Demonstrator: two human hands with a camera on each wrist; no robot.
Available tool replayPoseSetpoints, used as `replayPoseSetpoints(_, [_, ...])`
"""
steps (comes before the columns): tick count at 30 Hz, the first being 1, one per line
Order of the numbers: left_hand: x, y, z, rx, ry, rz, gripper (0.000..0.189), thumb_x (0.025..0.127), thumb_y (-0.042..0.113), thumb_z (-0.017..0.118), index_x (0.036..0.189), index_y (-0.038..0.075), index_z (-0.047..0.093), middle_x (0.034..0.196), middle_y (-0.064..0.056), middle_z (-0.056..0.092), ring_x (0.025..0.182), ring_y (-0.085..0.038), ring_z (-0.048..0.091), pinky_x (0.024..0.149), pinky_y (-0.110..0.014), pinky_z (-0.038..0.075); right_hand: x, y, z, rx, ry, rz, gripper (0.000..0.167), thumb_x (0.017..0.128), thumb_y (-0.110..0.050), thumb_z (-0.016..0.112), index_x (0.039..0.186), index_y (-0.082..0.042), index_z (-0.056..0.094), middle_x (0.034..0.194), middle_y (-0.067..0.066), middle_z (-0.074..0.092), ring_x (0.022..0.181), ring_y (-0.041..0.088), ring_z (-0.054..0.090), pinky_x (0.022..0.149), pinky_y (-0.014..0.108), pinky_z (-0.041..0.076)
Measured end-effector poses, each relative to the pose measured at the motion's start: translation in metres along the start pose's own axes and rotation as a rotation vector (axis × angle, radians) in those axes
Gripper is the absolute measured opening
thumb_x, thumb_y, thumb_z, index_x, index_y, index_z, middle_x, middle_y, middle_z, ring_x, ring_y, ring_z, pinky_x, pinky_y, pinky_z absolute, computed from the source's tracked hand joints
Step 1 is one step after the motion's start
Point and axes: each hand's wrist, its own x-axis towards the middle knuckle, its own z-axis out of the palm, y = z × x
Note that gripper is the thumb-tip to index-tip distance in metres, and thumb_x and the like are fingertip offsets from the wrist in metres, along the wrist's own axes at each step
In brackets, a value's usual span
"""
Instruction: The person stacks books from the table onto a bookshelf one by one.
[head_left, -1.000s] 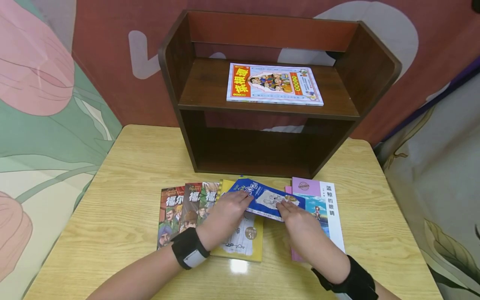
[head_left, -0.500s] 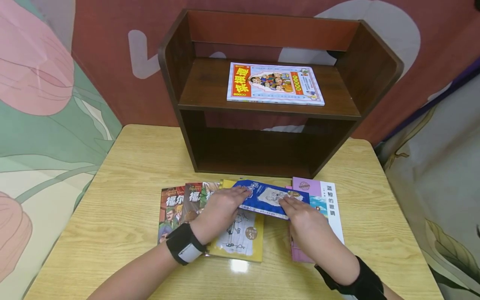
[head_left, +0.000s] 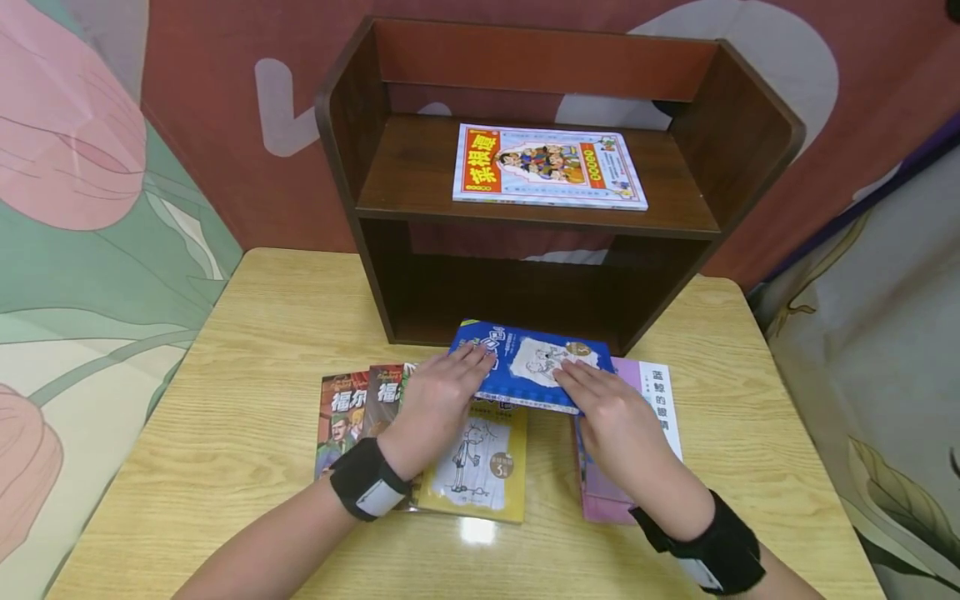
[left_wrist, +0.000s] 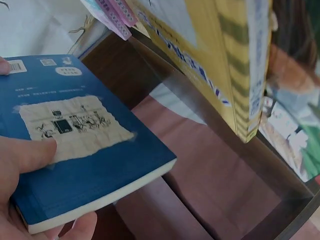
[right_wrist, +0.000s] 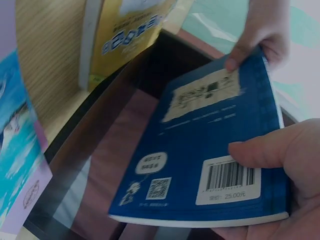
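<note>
The left hand point(head_left: 442, 396) and the right hand point(head_left: 618, 429) each grip an end of the blue book point(head_left: 543, 354), thumb on the back cover, fingers on the front. The blue book is raised above the tabletop point(head_left: 225, 417), directly in front of the lower opening of the bookshelf point(head_left: 540, 221).

Markings: the front title is partly covered by the left hand's fingers. The back carries a barcode panel point(right_wrist: 230, 180) with the price "25.00元", adjacent to a QR code point(right_wrist: 159, 188).

Orientation: front cover up; long axis approximately parallel to the near edge of the tabletop, right end slightly nearer that edge. The title end points toward the left edge; the lettered spine faces the near edge.

Other labels: the book on the upper shelf point(head_left: 551, 167) reads "菜根谭". On the tabletop, the leftmost book point(head_left: 341, 433) shows "福尔"; the yellow book point(head_left: 487, 467) has a round badge with the numeral 3; the purple-and-white book point(head_left: 652, 383), toward the right edge, reads "蓝鲸的眼睛".
</note>
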Motion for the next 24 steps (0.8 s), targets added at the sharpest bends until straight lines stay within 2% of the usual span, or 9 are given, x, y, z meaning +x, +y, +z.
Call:
replayPoseSetpoints(6, [0.012,-0.012,0.007,0.022,-0.016,-0.043,0.034,0.091,0.004,0.059,0.124,0.011,0.064,0.125,-0.007,0.063,0.118,-0.024,0.059,0.097,-0.04,0.048,0.021,0.016,0.012,0.006,0.0,-0.021,0.047,0.08,0.006,0.063,0.125,-0.002,0.061,0.13,0.014,0.059,0.121,0.03,0.056,0.098,0.046,0.047])
replayPoseSetpoints(12, [0.013,-0.019,0.021,0.053,-0.059,-0.067,0.036,0.088,0.002,0.062,0.122,0.01,0.064,0.124,-0.008,0.064,0.116,-0.025,0.06,0.093,-0.04,0.05,0.034,0.027,0.029,0.037,-0.039,-0.015,0.043,0.084,0.006,0.058,0.126,-0.005,0.061,0.129,0.013,0.06,0.121,0.03,0.056,0.097,0.046,0.047])
replayPoseSetpoints(16, [0.016,-0.023,0.03,0.097,-0.124,-0.081,0.037,0.088,0.001,0.06,0.124,0.011,0.063,0.126,-0.008,0.062,0.117,-0.025,0.059,0.095,-0.04,0.049,0.039,0.037,0.041,0.063,-0.055,-0.025,0.043,0.085,0.007,0.059,0.126,-0.003,0.06,0.128,0.015,0.06,0.121,0.033,0.055,0.097,0.047,0.047])
replayPoseSetpoints(20, [0.02,-0.025,0.039,0.12,-0.216,-0.102,0.039,0.088,0.001,0.061,0.125,0.013,0.062,0.127,-0.006,0.062,0.117,-0.023,0.059,0.096,-0.04,0.049,0.04,0.045,0.052,0.057,-0.082,-0.019,0.043,0.084,0.009,0.058,0.126,-0.002,0.06,0.127,0.017,0.061,0.12,0.034,0.056,0.097,0.047,0.047])
replayPoseSetpoints(24, [0.02,-0.025,0.046,0.118,-0.301,-0.117,0.041,0.087,0.0,0.061,0.126,0.014,0.062,0.126,-0.005,0.062,0.116,-0.021,0.06,0.092,-0.036,0.051,0.041,0.047,0.058,0.033,-0.149,0.019,0.042,0.086,0.003,0.061,0.128,-0.006,0.059,0.128,0.014,0.06,0.12,0.031,0.056,0.096,0.045,0.048])
